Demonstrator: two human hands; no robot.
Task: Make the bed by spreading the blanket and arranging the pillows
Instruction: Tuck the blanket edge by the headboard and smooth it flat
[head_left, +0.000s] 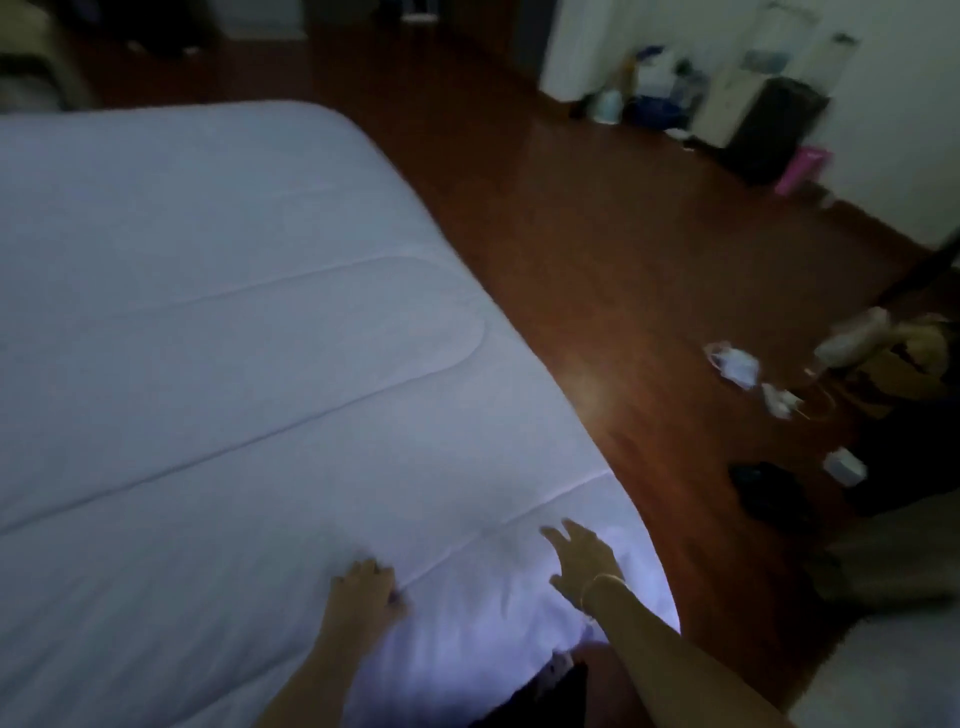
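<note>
From the head view the white blanket covers the bed, left hand pressing flat at 6 o'clock, right hand spread beside it, and a hard sweep could slide the 4 o'clock edge floorward.

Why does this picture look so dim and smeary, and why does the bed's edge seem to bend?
Head view: the room is dim, so the white blanket looks bluish-grey; motion blur softens both the left hand and right hand and the clutter by the wall; the wide-angle lens bows the bed's edge; a pale sheen of glare sits on the wooden floor.
</note>
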